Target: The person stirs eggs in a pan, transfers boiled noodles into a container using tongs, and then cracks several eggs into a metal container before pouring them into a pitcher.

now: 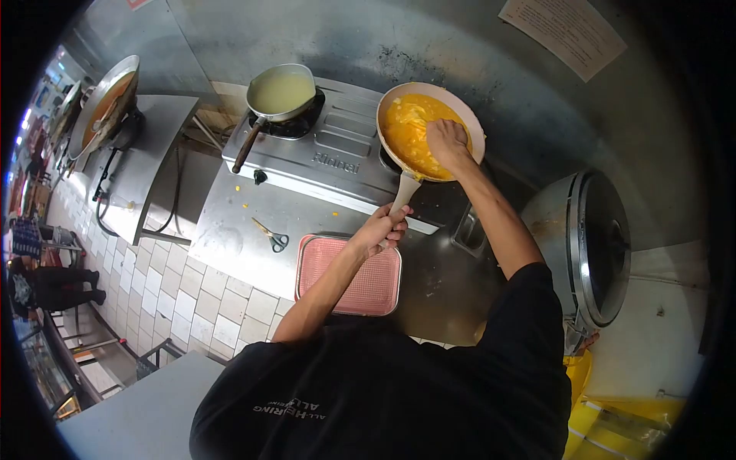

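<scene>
My left hand [379,230] is closed around the pale handle of a frying pan [477,135] on the right side of the stove. Yellow egg mixture [409,126], partly set in soft folds, covers the pan's inside. Over the right part of the pan is my right hand [447,143], its fingers curled and pointing down at the egg. Whatever those fingers hold, if anything, is hidden beneath the hand. Below my left hand lies a pink tray with a mesh pattern [326,264].
A saucepan of pale yellow liquid [282,93] sits on the left burner of the stove [337,146]. Scissors [274,236] lie on the steel counter [222,222]. A large lidded metal pot [556,222] stands close at right. Further left is a wok [115,96]; a person stands beyond.
</scene>
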Demonstrator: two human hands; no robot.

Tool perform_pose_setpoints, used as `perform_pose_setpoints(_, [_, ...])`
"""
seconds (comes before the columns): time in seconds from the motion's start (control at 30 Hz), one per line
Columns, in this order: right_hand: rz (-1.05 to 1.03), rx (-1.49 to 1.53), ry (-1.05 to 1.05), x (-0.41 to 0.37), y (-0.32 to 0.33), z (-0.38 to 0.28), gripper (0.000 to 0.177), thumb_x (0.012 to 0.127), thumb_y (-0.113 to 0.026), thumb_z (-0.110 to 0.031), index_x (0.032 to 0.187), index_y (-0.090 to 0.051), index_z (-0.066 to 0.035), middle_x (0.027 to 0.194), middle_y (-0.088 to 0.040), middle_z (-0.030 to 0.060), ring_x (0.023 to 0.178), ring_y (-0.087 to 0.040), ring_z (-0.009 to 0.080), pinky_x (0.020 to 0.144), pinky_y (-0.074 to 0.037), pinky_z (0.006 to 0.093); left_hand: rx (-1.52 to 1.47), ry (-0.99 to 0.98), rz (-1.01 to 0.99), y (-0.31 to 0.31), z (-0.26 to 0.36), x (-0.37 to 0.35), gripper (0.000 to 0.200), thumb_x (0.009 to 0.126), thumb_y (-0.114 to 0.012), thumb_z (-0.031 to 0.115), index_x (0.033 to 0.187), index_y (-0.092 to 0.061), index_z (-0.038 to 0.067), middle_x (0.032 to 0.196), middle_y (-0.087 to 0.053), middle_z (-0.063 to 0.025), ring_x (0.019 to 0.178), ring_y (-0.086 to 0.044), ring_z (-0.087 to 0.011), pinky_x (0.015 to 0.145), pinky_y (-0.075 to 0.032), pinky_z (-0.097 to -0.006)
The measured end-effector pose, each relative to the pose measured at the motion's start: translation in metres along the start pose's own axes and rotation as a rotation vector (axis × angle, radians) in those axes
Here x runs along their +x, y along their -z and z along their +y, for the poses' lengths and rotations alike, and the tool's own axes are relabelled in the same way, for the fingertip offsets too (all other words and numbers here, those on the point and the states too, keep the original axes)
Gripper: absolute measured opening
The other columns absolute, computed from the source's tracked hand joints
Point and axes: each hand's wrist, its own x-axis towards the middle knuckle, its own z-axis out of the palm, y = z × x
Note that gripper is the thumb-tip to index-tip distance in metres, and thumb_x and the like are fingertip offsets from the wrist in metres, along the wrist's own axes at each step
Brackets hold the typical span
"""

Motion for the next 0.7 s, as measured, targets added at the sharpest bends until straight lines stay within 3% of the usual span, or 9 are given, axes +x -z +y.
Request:
perform_pose_setpoints(0.17, [0.063,-0.12,-0.029,0.005,0.0,0.041,0.023,0.087,-0.053,-0.008,0.094,-0.073,0.0,0.093,-0.071,0.0201,0.09,-0.071,0.0319,0.076,-0.055,0.0409,-0.021,-0.016,-0.015,0.002,-0.002,0.001,0.023,0.1,-0.056,0.028,0.109,-0.052,0.008,0.068,-0.041,0.0054,0.049,-0.032,-0.0015,0.038,-0.022,-0.0173])
perform_pose_setpoints(0.27, [0.101,-0.058,-0.062,0.008,0.021,0.072,0.023,0.084,-0.052,-0.008,0.091,-0.073,0.0,0.093,-0.069,0.0231,0.092,-0.068,0.0366,0.078,-0.054,0.0453,-0.004,-0.025,-0.011,0.0,0.0,0.0,0.023,0.1,-0.057,0.028,0.109,-0.052,0.008,0.068,-0.041,0.0053,0.049,-0.033,-0.0017,0.038,-0.023,-0.0177])
perform_pose_setpoints(0.43, [-0.168,0.054,-0.06,-0.003,0.084,0.106,0.021,0.086,-0.057,-0.018,0.094,-0.071,-0.005,0.093,-0.068,0.021,0.086,-0.067,0.0376,0.077,-0.053,0.0436,-0.03,-0.017,-0.041,0.003,-0.002,0.003,0.022,0.1,-0.056,0.028,0.108,-0.052,0.009,0.068,-0.041,0.0054,0.049,-0.032,-0.0022,0.038,-0.023,-0.0183])
perform_pose_setpoints(0.5, [-0.175,0.126,0.031,-0.005,0.088,0.115,0.021,0.085,-0.059,-0.018,0.094,-0.071,-0.003,0.085,-0.069,0.0197,0.079,-0.067,0.0369,0.07,-0.052,0.0427,-0.038,-0.005,-0.048,0.006,-0.002,0.005,0.022,0.1,-0.056,0.028,0.108,-0.052,0.009,0.068,-0.041,0.0055,0.049,-0.031,-0.0024,0.038,-0.023,-0.0185])
perform_pose_setpoints(0.57, [-0.437,0.186,0.055,-0.013,0.103,0.104,0.019,0.084,-0.06,-0.017,0.093,-0.071,-0.005,0.078,-0.068,0.0178,0.073,-0.066,0.0357,0.065,-0.05,0.0426,-0.033,-0.016,-0.046,0.005,-0.002,0.004,0.021,0.1,-0.056,0.028,0.108,-0.051,0.009,0.068,-0.041,0.0054,0.049,-0.031,-0.0025,0.039,-0.023,-0.0184])
perform_pose_setpoints(0.7, [-0.513,0.267,0.206,-0.031,0.084,0.091,0.018,0.083,-0.059,-0.015,0.091,-0.07,-0.003,0.074,-0.067,0.0176,0.067,-0.065,0.0355,0.063,-0.048,0.0424,-0.038,-0.013,-0.034,0.003,-0.001,0.003,0.021,0.101,-0.055,0.027,0.108,-0.051,0.008,0.067,-0.04,0.0052,0.049,-0.031,-0.0027,0.039,-0.023,-0.0182])
